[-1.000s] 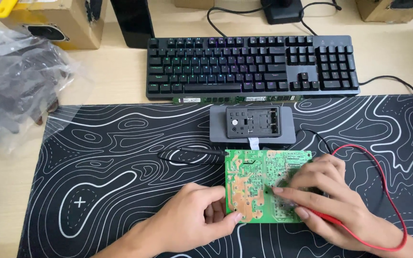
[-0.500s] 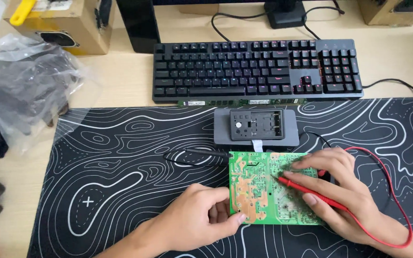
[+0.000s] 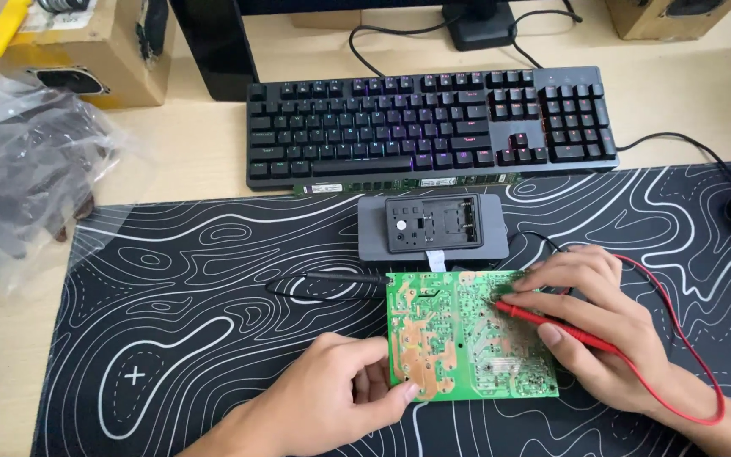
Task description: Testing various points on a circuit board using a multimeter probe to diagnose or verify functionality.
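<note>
A green circuit board (image 3: 467, 334) is seen lying solder side up on a black desk mat (image 3: 213, 296) patterned with white contour lines, in the lower middle of the view. The board's lower left corner is steadied by the left hand (image 3: 332, 406), whose fingers (image 3: 403, 393) are curled together, with the thumb pressed onto the board's near edge. A red probe (image 3: 552, 326) is held like a pen by the right hand (image 3: 594, 330), its fingers pinched shut around the shaft, and its metal tip is set against the solder side, right of the board's centre. A red lead (image 3: 687, 355) is trailed from the probe in a loop around the right wrist.

A black probe (image 3: 340, 278) is laid on the mat just beside the board's upper left corner, with its black lead curved beneath it. A grey meter (image 3: 431, 227) with a dark recessed panel is placed face up directly behind the board, its near edge almost touching the board's far edge. Beyond the mat, a black keyboard (image 3: 429, 123) with faintly coloured backlit keys is set on the pale wooden desk (image 3: 205, 161). A crumpled clear plastic bag (image 3: 27, 169) is seen at the left, with a cardboard box (image 3: 78, 51) behind it. A monitor stand (image 3: 484, 25) is partly visible at the top edge.
</note>
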